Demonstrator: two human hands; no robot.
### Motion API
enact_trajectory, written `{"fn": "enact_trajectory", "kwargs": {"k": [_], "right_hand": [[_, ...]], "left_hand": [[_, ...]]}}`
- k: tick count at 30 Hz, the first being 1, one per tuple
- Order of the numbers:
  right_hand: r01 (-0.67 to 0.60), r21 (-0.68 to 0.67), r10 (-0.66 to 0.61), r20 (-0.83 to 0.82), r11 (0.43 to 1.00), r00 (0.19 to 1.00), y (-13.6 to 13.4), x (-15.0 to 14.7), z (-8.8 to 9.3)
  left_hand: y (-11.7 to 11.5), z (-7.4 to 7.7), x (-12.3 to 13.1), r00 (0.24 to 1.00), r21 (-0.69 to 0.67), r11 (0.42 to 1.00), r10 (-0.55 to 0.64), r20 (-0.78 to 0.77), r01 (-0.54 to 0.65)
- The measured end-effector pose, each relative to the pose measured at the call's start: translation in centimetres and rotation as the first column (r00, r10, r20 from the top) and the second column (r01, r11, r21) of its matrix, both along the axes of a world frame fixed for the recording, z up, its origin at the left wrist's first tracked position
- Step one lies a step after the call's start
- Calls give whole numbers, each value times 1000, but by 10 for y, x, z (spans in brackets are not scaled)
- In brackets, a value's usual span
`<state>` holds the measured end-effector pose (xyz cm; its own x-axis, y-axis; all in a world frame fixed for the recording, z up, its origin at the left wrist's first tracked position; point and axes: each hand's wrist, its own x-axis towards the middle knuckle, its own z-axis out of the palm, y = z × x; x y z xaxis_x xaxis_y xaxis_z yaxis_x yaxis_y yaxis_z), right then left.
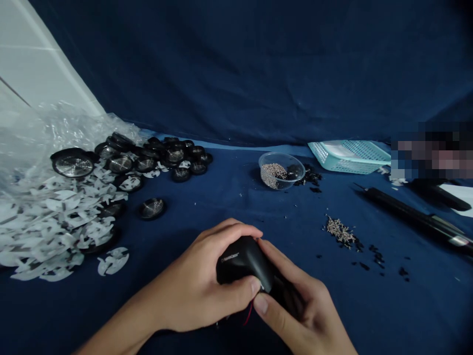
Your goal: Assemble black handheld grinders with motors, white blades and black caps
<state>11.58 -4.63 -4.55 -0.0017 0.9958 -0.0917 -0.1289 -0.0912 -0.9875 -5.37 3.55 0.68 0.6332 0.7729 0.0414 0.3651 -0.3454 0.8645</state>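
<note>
A glossy black plastic casing [242, 261] with small light lettering is held between both hands, low in the middle of the view. My left hand [203, 276] wraps over its left side, thumb pressed near the front edge. On the other side my right hand [299, 291] grips the casing, its thumb tip close to my left thumb. A thin red wire [248, 314] hangs out below the thumbs. The underside and whatever lies between the thumb tips are hidden.
White plastic pieces [48, 217] heap at left beside round black grilled parts [151, 208] and clear plastic wrapping [77, 123]. Behind are a clear bowl [283, 185] of screws and a turquoise basket [351, 162]. Loose screws [340, 231] and a black powered screwdriver [410, 212] lie right.
</note>
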Motion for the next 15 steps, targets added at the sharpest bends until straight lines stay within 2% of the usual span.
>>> {"fn": "enact_trajectory", "kwargs": {"k": [3, 9, 15], "right_hand": [[-20, -12, 19, -112, 1000, 994, 3, -2, 6], [-135, -87, 96, -354, 987, 930, 11, -3, 15], [-148, -52, 121, -348, 988, 930, 14, -6, 18]], "left_hand": [[1, 1, 3, 999, 8, 1000, -4, 36, 3], [-1, 5, 8, 991, -153, 980, 117, -56, -125], [-3, 12, 12, 981, -267, 944, 178, -81, -193]]}}
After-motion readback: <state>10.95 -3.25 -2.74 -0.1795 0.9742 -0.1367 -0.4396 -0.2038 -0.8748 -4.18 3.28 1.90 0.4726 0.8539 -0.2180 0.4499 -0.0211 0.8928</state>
